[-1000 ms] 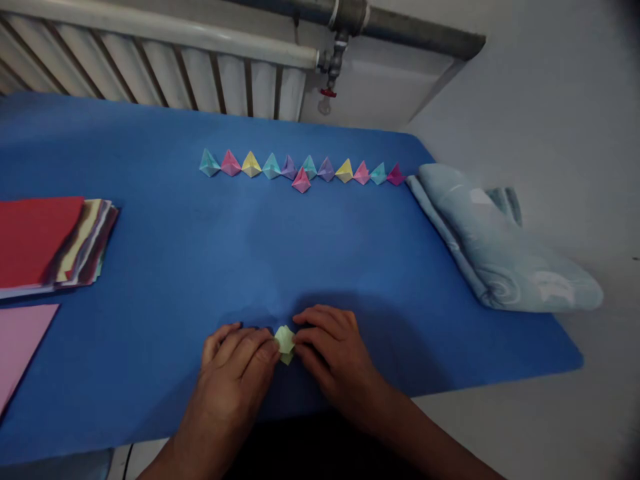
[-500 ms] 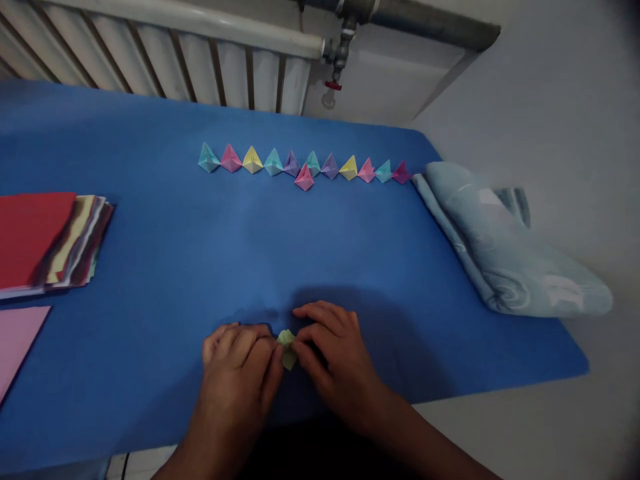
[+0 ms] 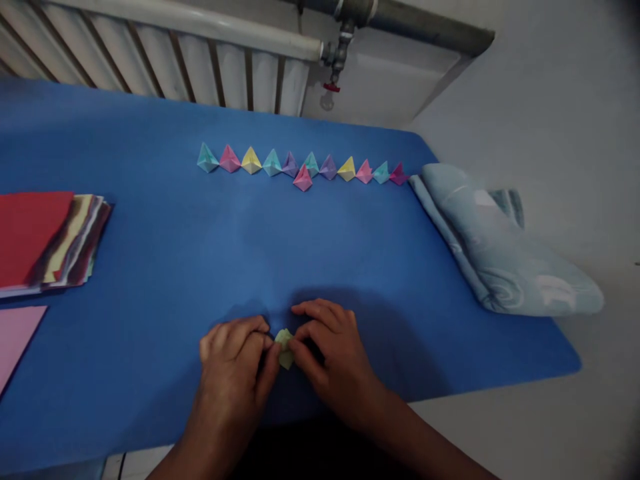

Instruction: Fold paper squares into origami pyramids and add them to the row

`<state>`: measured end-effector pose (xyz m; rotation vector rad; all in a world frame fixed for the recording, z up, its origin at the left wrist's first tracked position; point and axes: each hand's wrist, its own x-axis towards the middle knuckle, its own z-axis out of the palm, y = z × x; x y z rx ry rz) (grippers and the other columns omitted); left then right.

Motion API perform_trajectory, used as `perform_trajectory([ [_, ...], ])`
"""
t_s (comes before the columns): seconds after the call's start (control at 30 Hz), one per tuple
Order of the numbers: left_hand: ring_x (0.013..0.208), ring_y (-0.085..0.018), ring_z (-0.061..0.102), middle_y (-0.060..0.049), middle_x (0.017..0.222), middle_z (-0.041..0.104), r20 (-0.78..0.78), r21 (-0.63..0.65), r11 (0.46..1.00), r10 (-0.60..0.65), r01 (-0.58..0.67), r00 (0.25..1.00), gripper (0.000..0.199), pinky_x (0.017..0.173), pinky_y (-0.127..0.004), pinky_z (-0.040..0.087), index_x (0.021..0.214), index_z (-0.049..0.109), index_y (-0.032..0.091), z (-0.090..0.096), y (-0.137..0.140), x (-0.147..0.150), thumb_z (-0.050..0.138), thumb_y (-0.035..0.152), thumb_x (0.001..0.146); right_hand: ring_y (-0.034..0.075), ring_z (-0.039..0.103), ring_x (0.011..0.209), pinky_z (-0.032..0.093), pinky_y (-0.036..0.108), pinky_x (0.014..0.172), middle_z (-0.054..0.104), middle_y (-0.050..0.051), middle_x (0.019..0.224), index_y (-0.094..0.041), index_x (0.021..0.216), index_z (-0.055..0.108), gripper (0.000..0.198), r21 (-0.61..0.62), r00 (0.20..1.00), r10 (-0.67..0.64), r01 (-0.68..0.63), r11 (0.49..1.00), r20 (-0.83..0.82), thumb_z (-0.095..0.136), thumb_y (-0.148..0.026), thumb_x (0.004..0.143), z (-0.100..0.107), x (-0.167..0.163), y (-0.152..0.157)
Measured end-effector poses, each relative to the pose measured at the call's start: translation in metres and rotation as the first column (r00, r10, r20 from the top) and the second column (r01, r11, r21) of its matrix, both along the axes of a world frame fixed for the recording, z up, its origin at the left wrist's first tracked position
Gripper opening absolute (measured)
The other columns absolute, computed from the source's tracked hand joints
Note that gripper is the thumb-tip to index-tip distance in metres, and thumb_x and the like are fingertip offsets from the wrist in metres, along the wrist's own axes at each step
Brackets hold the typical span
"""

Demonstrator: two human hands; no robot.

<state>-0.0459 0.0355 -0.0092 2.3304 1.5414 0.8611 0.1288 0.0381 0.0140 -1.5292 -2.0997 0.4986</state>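
Between my two hands, close to the table's front edge, is a small folded piece of yellow-green paper (image 3: 285,358). My left hand (image 3: 234,363) pinches its left side between thumb and fingers. On the other side, my right hand (image 3: 334,363) grips it with thumb and index finger, its remaining fingers curled loosely above. The fingertips cover part of the paper, so its exact folds are hard to make out. Farther back, several small folded paper boats (image 3: 272,163) in blue, pink, yellow and purple form a row. One pink paper boat (image 3: 303,179) sits just in front of that row.
A stack of coloured paper (image 3: 35,240) lies at the left, red sheet on top, with a pink sheet (image 3: 17,340) nearer me. On the right rests a folded light-blue blanket (image 3: 500,247). Behind the blue table (image 3: 175,253) stand a radiator (image 3: 200,33) and a pipe valve (image 3: 340,57).
The whole view has shifted slightly. My left fingers have moved a little on the yellow-green paper; both hands still hold it in the same place.
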Motion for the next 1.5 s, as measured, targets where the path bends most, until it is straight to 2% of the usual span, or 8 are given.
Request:
perform_trajectory([
  [0.13, 0.085, -0.020, 0.059, -0.001, 0.093, 0.067, -0.031, 0.007, 0.999, -0.034, 0.034, 0.999, 0.016, 0.077, -0.038, 0.039, 0.079, 0.061, 0.023, -0.005, 0.000, -0.002, 0.052, 0.031, 0.090, 0.025, 0.053, 0.110, 0.040, 0.042, 0.090, 0.066, 0.006, 0.110, -0.021, 0.075, 0.060, 0.014, -0.007, 1.000, -0.012, 0.012, 1.000, -0.003, 0.056, -0.025, 0.088, 0.000, 0.000, 0.000],
  [0.57, 0.084, -0.021, 0.058, -0.003, 0.093, 0.066, -0.045, 0.020, 1.000, -0.011, 0.012, 0.999, 0.015, 0.075, -0.039, 0.038, 0.078, 0.058, 0.022, -0.008, -0.001, -0.001, 0.053, 0.032, 0.089, 0.026, 0.052, 0.112, 0.040, 0.045, 0.090, 0.065, 0.006, 0.114, -0.021, 0.076, 0.057, 0.014, -0.037, 0.999, -0.020, 0.018, 0.999, -0.035, 0.057, -0.024, 0.089, 0.000, 0.000, 0.001],
  [0.93, 0.087, -0.024, 0.059, -0.004, 0.096, 0.067, -0.131, -0.029, 0.998, 0.054, -0.058, 0.990, 0.022, 0.075, -0.039, 0.037, 0.073, 0.059, 0.022, -0.008, 0.000, -0.003, 0.056, 0.039, 0.087, 0.031, 0.040, 0.124, 0.034, 0.050, 0.094, 0.058, 0.004, 0.128, -0.023, 0.077, 0.058, 0.010, -0.151, 0.995, -0.038, 0.053, 0.987, 0.097, 0.062, -0.025, 0.085, 0.003, 0.009, 0.001],
  [1.13, 0.089, -0.026, 0.058, -0.005, 0.100, 0.067, -0.153, -0.059, 0.997, 0.036, -0.045, 0.988, 0.022, 0.078, -0.042, 0.036, 0.074, 0.058, 0.022, -0.004, 0.001, -0.011, 0.055, 0.039, 0.087, 0.032, 0.035, 0.128, 0.032, 0.052, 0.094, 0.053, 0.003, 0.135, -0.023, 0.079, 0.057, 0.008, -0.150, 0.992, -0.019, 0.038, 0.988, 0.124, 0.063, -0.024, 0.084, 0.004, 0.013, 0.001],
  [1.27, 0.091, -0.025, 0.056, -0.004, 0.101, 0.065, -0.171, -0.138, 0.988, -0.092, 0.068, 0.981, 0.011, 0.077, -0.039, 0.035, 0.089, 0.061, 0.023, 0.011, 0.014, -0.012, 0.056, 0.033, 0.086, 0.031, 0.039, 0.125, 0.034, 0.051, 0.094, 0.055, 0.003, 0.133, -0.023, 0.081, 0.058, 0.009, -0.094, 0.996, -0.027, 0.036, 0.995, 0.091, 0.067, -0.026, 0.081, -0.001, 0.014, 0.002],
  [1.33, 0.096, -0.025, 0.055, -0.004, 0.107, 0.063, -0.210, -0.183, 0.969, -0.206, 0.168, 0.956, 0.018, 0.079, -0.039, 0.035, 0.101, 0.061, 0.025, 0.025, 0.026, -0.007, 0.055, 0.021, 0.084, 0.031, 0.043, 0.123, 0.034, 0.051, 0.094, 0.056, 0.005, 0.131, -0.023, 0.081, 0.058, 0.011, -0.050, 0.998, -0.043, 0.046, 0.998, 0.053, 0.069, -0.026, 0.079, -0.004, 0.015, 0.003],
  [1.4, 0.096, -0.024, 0.055, -0.002, 0.109, 0.063, -0.257, -0.275, 0.903, -0.401, 0.331, 0.879, 0.032, 0.078, -0.037, 0.035, 0.105, 0.061, 0.027, 0.040, 0.039, 0.002, 0.050, 0.009, 0.081, 0.030, 0.045, 0.121, 0.034, 0.051, 0.096, 0.058, 0.007, 0.128, -0.023, 0.083, 0.058, 0.013, -0.006, 0.998, -0.058, 0.057, 0.998, -0.006, 0.069, -0.024, 0.077, -0.007, 0.019, 0.002],
  [1.5, 0.092, -0.025, 0.057, -0.002, 0.099, 0.066, -0.330, -0.441, 0.802, -0.562, 0.402, 0.759, 0.039, 0.076, -0.037, 0.036, 0.100, 0.063, 0.025, 0.057, 0.056, 0.016, 0.049, 0.002, 0.072, 0.028, 0.048, 0.119, 0.033, 0.052, 0.099, 0.058, 0.008, 0.127, -0.023, 0.088, 0.057, 0.013, 0.023, 0.991, -0.072, 0.075, 0.997, -0.112, 0.066, -0.023, 0.078, -0.010, 0.026, -0.003],
])
